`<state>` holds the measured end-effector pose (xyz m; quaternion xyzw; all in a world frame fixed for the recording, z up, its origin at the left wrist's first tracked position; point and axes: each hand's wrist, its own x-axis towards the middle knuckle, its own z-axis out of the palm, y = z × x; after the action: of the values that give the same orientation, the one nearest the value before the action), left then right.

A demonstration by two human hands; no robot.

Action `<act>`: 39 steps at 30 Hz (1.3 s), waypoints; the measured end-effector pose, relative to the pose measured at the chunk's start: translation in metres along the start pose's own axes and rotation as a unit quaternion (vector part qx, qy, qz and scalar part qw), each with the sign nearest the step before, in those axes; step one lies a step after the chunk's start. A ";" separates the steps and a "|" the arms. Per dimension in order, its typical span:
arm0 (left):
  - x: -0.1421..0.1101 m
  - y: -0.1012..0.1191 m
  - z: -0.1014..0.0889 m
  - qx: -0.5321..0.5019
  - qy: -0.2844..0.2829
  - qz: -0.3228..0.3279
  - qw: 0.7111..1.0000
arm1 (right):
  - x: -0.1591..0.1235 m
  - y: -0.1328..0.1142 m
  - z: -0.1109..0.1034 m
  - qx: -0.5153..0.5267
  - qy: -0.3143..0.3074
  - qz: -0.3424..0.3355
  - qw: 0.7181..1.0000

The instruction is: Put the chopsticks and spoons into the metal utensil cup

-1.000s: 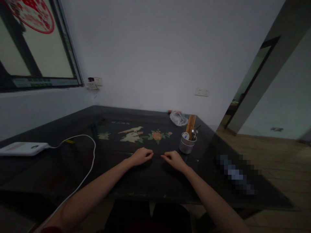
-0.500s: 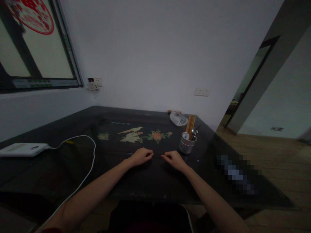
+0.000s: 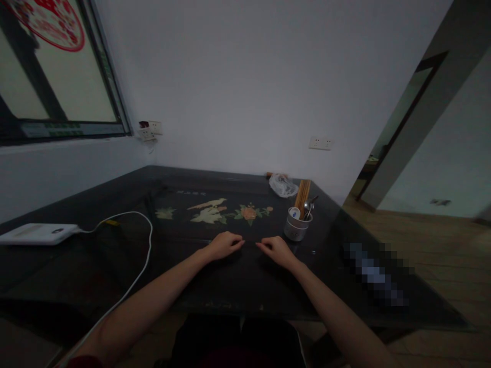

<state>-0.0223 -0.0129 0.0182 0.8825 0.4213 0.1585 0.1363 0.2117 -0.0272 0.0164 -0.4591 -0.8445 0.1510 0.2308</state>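
Note:
My left hand (image 3: pixel 224 246) rests on the dark glossy table (image 3: pixel 184 286), its fingers curled in and nothing visible in them. Facing it across a small gap, my right hand (image 3: pixel 276 250) lies closed in the same way, also with nothing showing. Just beyond and right of my right hand stands a grey utensil holder (image 3: pixel 296 229). Wooden chopsticks (image 3: pixel 303 193) and metal spoons (image 3: pixel 308 207) stick up from it, beside a white round-ended piece (image 3: pixel 294 213). Behind my hands, the tabletop carries a bird and flower picture (image 3: pixel 209 210).
A clear plastic bag (image 3: pixel 283 186) lies near the wall. At the left sits a white flat device (image 3: pixel 38 234); its white cable (image 3: pixel 151 240) loops across the table and past my left forearm. A pixelated dark object (image 3: pixel 374 275) lies at the right.
The view has shifted very slightly. Both hands stay in place on the table, still closed, and nothing has been picked up or moved.

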 end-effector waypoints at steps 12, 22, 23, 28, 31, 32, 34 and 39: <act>0.001 -0.001 0.001 0.003 -0.003 0.005 1.000 | 0.000 0.001 0.000 -0.003 -0.002 0.001 1.000; -0.001 0.002 -0.002 0.009 -0.006 -0.002 1.000 | 0.000 0.001 0.000 0.001 0.009 0.004 1.000; -0.001 0.002 -0.002 0.011 -0.004 -0.002 1.000 | -0.001 0.001 0.000 0.001 0.008 0.003 1.000; -0.001 0.003 -0.003 0.008 -0.004 0.000 1.000 | -0.001 0.002 0.000 0.001 0.005 0.004 1.000; -0.001 0.005 -0.004 0.009 -0.003 0.000 1.000 | 0.000 0.004 0.000 -0.002 0.004 0.005 1.000; -0.001 0.005 -0.004 0.011 -0.003 0.000 1.000 | 0.000 0.005 0.001 -0.004 0.004 0.005 1.000; -0.001 0.005 -0.004 0.012 -0.002 -0.001 1.000 | 0.000 0.005 0.001 -0.004 0.002 0.006 1.000; -0.001 0.005 -0.004 0.006 -0.004 0.001 1.000 | 0.000 0.003 -0.001 0.001 -0.001 0.008 1.000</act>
<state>-0.0205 -0.0162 0.0233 0.8845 0.4204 0.1528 0.1325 0.2142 -0.0259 0.0159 -0.4658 -0.8408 0.1536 0.2292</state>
